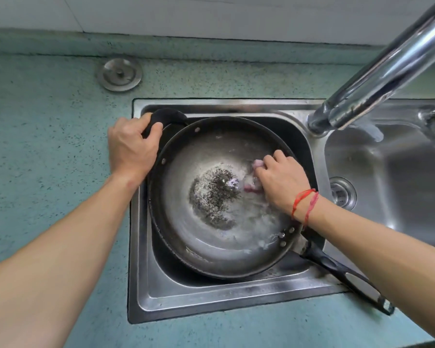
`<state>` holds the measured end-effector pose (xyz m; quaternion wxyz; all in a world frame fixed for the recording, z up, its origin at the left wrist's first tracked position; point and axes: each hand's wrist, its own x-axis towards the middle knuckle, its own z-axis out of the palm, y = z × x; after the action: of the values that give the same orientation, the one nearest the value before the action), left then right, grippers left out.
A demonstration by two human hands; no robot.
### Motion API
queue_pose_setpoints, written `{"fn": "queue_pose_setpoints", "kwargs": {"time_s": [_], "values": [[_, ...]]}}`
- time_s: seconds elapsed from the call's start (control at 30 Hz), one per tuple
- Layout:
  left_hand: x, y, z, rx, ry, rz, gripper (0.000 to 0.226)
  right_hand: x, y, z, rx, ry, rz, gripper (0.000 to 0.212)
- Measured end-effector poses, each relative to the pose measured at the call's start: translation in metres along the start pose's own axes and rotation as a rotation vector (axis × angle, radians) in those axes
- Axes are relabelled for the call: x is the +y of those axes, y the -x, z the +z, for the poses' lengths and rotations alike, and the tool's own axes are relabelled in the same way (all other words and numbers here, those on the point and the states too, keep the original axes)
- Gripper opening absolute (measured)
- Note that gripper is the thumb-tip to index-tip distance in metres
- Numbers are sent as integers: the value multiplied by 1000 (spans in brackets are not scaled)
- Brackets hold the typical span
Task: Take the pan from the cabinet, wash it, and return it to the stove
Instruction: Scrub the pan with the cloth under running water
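A large dark pan (186, 229) lies in the left basin of a steel sink (211, 300), its inside wet with foam and dark specks in the middle. Its long black handle (347, 277) sticks out over the sink's front right corner. My left hand (132, 146) grips the pan's short black helper handle at the far left rim. Inside the pan on the right, my right hand (281, 182) presses a pinkish cloth (258, 164) against the wall of the pan. A red string is tied around that wrist.
A chrome faucet (387, 69) reaches in from the upper right, its base between the two basins. The right basin (392, 172) has a drain (342, 192). A round metal cap (119, 74) sits in the teal countertop (48, 121) behind the sink.
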<state>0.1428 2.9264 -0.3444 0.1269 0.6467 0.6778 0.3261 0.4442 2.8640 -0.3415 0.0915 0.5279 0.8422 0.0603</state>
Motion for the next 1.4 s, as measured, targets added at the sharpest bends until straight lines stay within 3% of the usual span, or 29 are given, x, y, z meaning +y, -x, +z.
{"fn": "queue_pose_setpoints", "kwargs": {"time_s": [0.2,0.37,0.5,0.67,0.87,1.1,1.27,1.4], "values": [[-1,1,0,-6,-3,2,34,-18,58,-22,-361,-157,-121,54],[-2,0,0,-34,-32,-16,35,-52,74,-36,-542,-590,-196,25],[-1,0,0,-45,-32,-17,32,-93,59,-49,-517,-886,-183,18],[1,-1,-2,-9,50,-31,24,-142,15,-45,-221,-1132,-97,15],[-4,-2,0,-20,71,-63,28,-146,-51,-27,161,-1068,78,19],[0,-1,-2,-15,74,-30,23,-101,-92,-16,368,-709,214,12],[3,0,-3,-24,65,-13,28,-39,-89,-7,384,-355,206,14],[5,0,-4,-20,57,-10,27,-6,-63,-10,126,-243,219,19]]}}
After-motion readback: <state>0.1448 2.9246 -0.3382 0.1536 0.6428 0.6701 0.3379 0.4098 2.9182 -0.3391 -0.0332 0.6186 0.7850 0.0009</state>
